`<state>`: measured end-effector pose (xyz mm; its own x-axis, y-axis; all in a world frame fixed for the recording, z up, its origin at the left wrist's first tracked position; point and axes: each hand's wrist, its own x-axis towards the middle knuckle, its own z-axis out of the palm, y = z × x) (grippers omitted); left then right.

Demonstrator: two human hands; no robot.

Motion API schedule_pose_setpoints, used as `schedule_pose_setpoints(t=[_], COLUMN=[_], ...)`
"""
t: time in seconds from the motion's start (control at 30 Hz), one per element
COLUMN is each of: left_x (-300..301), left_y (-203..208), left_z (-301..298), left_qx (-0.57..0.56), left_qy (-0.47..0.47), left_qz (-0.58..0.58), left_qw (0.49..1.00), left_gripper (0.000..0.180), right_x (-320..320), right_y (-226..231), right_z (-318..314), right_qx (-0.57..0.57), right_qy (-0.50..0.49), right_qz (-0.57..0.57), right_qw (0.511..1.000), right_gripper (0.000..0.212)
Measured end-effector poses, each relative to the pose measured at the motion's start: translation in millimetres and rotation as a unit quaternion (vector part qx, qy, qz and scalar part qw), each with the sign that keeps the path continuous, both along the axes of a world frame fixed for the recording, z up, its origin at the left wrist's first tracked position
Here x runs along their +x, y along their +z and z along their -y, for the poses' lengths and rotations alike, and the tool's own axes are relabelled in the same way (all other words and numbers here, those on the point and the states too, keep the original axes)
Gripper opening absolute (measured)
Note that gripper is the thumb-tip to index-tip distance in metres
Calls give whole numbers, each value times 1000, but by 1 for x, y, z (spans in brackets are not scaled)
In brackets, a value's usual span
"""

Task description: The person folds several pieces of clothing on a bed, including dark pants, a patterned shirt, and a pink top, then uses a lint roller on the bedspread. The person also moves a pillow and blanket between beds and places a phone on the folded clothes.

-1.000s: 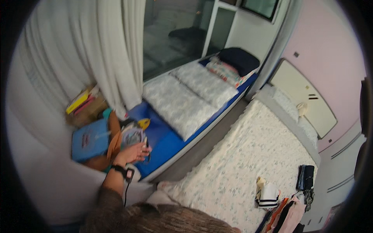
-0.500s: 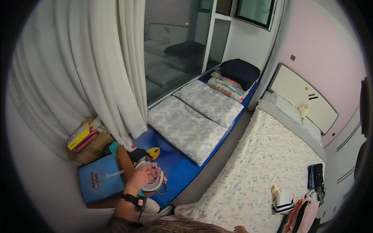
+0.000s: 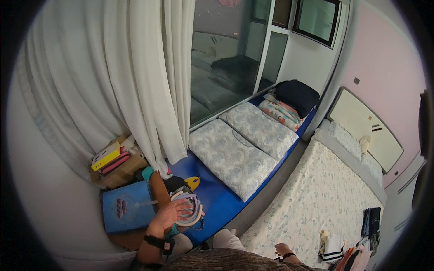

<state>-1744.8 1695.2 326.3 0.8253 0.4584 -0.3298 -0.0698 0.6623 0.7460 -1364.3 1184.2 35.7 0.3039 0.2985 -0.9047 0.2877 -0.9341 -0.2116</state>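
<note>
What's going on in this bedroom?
A person has their left hand spread over a bundle of pale lavender and cream curved bands on a shiny blue mat; whether it grips them is unclear. The right hand shows nothing in it, near the cream floral bed. A flat blue box is left of the left hand, and pale folded clothes with dark stripes lie on the bed.

Wide head-worn fisheye, downward over both hands [image 3: 168, 215] [image 3: 283, 249]
</note>
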Motion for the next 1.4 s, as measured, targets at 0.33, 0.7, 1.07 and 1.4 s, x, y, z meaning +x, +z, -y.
schedule_pose_setpoints(t=[0.33,0.7,1.07,1.4], left_x=[73,326,406,369], left_y=[1,-123,-241,-276], left_z=[-16,-80,-110,-145], left_qx=[-35,-131,-99,-183], left_qy=[48,159,269,251], left_qz=[-31,-254,-503,-374], left_qw=[998,945,815,874], left_gripper=[56,33,93,91], right_x=[165,406,376,342], right_y=[-6,-33,30,79], right_z=[-69,-180,-430,-485], right_qx=[-24,145,320,304], right_qy=[-243,-71,-151,-529], right_qz=[-20,131,70,-83], right_qw=[969,978,933,788], right_gripper=[25,34,80,87])
